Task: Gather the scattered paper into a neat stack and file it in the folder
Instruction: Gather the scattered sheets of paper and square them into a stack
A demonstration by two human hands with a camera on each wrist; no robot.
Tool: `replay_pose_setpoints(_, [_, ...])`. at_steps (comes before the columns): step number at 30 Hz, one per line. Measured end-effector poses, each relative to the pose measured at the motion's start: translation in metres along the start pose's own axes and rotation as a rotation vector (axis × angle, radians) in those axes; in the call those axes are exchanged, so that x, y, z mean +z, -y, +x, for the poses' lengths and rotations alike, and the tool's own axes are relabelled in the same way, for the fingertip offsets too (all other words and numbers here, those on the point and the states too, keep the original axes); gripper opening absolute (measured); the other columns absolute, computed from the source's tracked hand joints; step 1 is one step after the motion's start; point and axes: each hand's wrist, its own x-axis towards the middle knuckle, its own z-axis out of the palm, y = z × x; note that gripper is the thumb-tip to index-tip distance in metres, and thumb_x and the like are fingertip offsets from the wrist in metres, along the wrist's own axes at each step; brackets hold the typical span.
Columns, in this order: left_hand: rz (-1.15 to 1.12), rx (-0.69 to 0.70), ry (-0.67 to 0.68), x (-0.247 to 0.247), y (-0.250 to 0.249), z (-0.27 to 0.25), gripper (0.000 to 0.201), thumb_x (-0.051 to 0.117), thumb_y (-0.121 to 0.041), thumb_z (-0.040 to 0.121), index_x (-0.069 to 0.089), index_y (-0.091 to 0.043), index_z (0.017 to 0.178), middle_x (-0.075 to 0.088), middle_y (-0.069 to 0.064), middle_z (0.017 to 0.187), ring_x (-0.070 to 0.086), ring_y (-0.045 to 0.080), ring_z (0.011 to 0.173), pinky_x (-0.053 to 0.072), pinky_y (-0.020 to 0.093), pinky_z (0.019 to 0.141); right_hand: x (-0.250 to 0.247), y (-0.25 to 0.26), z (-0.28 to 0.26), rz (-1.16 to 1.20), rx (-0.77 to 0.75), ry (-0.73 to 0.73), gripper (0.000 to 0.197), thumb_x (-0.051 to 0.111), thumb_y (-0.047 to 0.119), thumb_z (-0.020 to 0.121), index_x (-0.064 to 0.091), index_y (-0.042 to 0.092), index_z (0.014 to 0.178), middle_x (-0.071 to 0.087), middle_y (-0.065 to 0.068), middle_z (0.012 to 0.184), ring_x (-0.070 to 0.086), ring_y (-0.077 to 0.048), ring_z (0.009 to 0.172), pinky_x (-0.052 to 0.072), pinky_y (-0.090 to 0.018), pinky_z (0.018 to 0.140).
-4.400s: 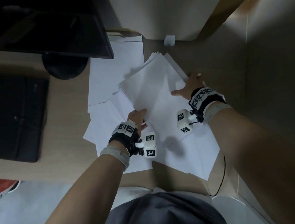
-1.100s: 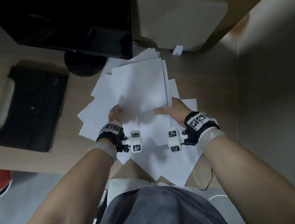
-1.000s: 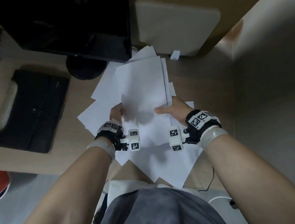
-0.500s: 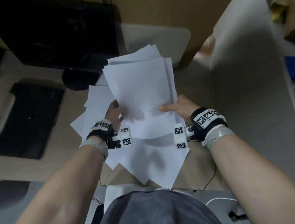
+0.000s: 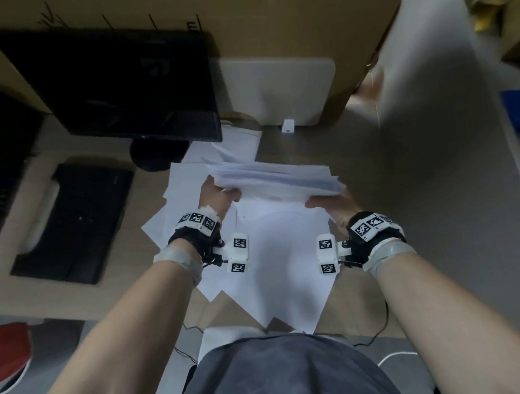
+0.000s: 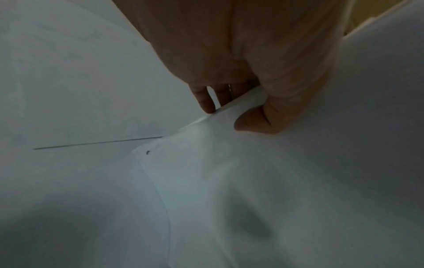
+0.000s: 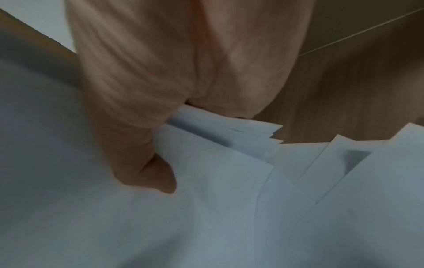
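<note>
Above the wooden desk (image 5: 307, 137) strewn with loose sheets (image 5: 276, 257), a paper stack (image 5: 276, 180) hangs between 2 hands, left hand (image 5: 216, 197) pinching its left edge, right hand (image 5: 334, 206) pinching its right edge.

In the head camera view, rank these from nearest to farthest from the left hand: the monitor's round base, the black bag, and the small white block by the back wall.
Measured from the left hand, which grips the paper stack:
1. Monitor base, just beyond the hand, slightly left.
2. Small white block, beyond and to the right, by the back wall.
3. Black bag, far left on the desk.
</note>
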Motion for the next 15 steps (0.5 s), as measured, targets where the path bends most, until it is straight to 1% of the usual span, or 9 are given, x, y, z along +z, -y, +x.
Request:
replay_pose_setpoints(2, [0.007,0.062,0.018,0.006,0.0,-0.002,0.036,0.055,0.002,0.056,0.055,-0.002,0.091,0.055,0.003,0.069,0.05,0.016,0.061,0.041,0.024,0.055,-0.005,-0.001,-0.001,-0.026,-0.019,0.003,0.023,0.072,-0.006,0.073,0.07,0.015,0.082,0.066,-0.011,0.088,0.06,-0.023,0.084,0.048,-0.038,0.081])
replay_pose_setpoints(4, [-0.001,0.074,0.006,0.01,-0.001,-0.002,0.046,0.057,0.01,0.063,0.056,-0.003,0.107,0.062,0.003,0.083,0.058,0.015,0.074,0.05,0.025,0.061,-0.009,0.001,0.0,-0.007,-0.033,-0.022,0.023,0.07,-0.008,0.071,0.072,0.013,0.082,0.068,-0.011,0.089,0.062,-0.024,0.085,0.052,-0.042,0.084])
replay_pose_setpoints(5, [-0.003,0.073,0.002,0.011,-0.001,-0.002,0.045,0.058,0.01,0.063,0.058,-0.006,0.106,0.063,0.002,0.085,0.059,0.015,0.077,0.051,0.025,0.062,-0.01,0.003,0.001,-0.006,-0.047,-0.026,0.023,0.07,-0.008,0.07,0.072,0.012,0.083,0.069,-0.01,0.089,0.064,-0.024,0.085,0.054,-0.043,0.085])
replay_pose_setpoints(7, [0.016,0.044,-0.008,0.011,-0.002,-0.003,0.033,0.06,0.002,0.057,0.062,-0.01,0.088,0.063,0.003,0.079,0.057,0.019,0.074,0.049,0.028,0.062,-0.009,0.006,0.003,0.0,-0.064,-0.044,0.023,0.071,-0.008,0.07,0.071,0.012,0.082,0.07,-0.007,0.087,0.064,-0.023,0.083,0.055,-0.042,0.086])
replay_pose_setpoints(8, [0.031,0.033,-0.01,0.01,-0.002,-0.001,0.029,0.06,-0.002,0.054,0.062,-0.009,0.082,0.063,0.005,0.077,0.056,0.022,0.073,0.048,0.031,0.063,-0.007,0.009,0.003,0.009,-0.06,-0.061,0.024,0.071,-0.009,0.07,0.07,0.013,0.08,0.07,-0.005,0.085,0.064,-0.022,0.082,0.055,-0.04,0.085])
replay_pose_setpoints(10, [0.05,0.019,-0.024,0.008,-0.001,0.004,0.03,0.061,-0.006,0.051,0.064,-0.008,0.08,0.065,0.007,0.079,0.059,0.026,0.077,0.051,0.04,0.068,-0.005,0.011,0.005,0.025,-0.058,-0.077,0.027,0.072,-0.011,0.07,0.068,0.014,0.079,0.069,-0.005,0.084,0.064,-0.022,0.082,0.055,-0.038,0.084])
replay_pose_setpoints(11, [0.058,0.015,-0.029,0.008,-0.001,0.004,0.029,0.062,-0.006,0.051,0.065,-0.009,0.08,0.066,0.007,0.079,0.059,0.026,0.078,0.051,0.041,0.069,-0.005,0.011,0.006,0.035,-0.064,-0.072,0.028,0.073,-0.012,0.069,0.069,0.013,0.082,0.07,-0.007,0.088,0.065,-0.023,0.083,0.055,-0.039,0.084])
replay_pose_setpoints(13, [0.077,0.01,-0.037,0.007,-0.004,0.003,0.027,0.062,-0.008,0.052,0.063,-0.01,0.079,0.065,0.007,0.078,0.058,0.024,0.075,0.048,0.034,0.066,-0.004,0.008,0.008,0.054,-0.06,-0.075,0.032,0.074,-0.012,0.068,0.071,0.008,0.091,0.071,-0.012,0.095,0.067,-0.027,0.089,0.055,-0.041,0.087])
replay_pose_setpoints(15, [0.098,0.035,-0.031,0.007,-0.006,0.002,0.034,0.062,-0.009,0.053,0.064,-0.006,0.087,0.067,0.01,0.083,0.059,0.024,0.077,0.05,0.033,0.067,-0.004,0.005,0.009,0.057,-0.057,-0.118,0.031,0.073,-0.013,0.068,0.07,0.008,0.091,0.071,-0.012,0.094,0.067,-0.027,0.088,0.056,-0.041,0.085])
